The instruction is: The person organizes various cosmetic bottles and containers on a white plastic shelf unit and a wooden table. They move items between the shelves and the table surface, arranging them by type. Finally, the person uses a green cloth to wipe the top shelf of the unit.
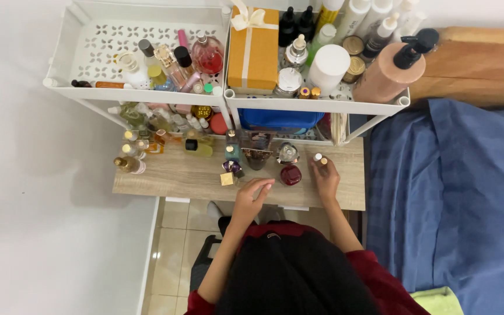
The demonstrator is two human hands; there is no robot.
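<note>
Fingers of the right hand [326,177] close around a small bottle [319,158] with a pale cap, held upright just above the wooden desktop [176,178] near its right end. Whether the bottle's base touches the wood cannot be told. The left hand [252,195] rests empty with its fingers loosely curled, its fingertips [265,185] just beside a round dark red perfume bottle [290,174] that stands between the two hands.

Left of that hand sits a purple bottle with a gold cube cap [230,172]. Behind it stand a dark square bottle [256,149] and a clear round bottle [287,152]. A cluster of small gold-capped bottles [130,153] crowds the desktop's far left corner.

Bare wood runs along the near edge from the left corner up to the left hand, the widest open stretch on the desk. The strip to the right of the right hand, up to the desk's right edge, is narrow.

At the back of the desk stands a white two-tier rack [88,93], its upper trays full of bottles, an orange gift box [254,55] with a cream ribbon, and a large pink pump bottle [391,70]. A blue bedsheet [456,192] lies just beside the desk's right edge.
</note>
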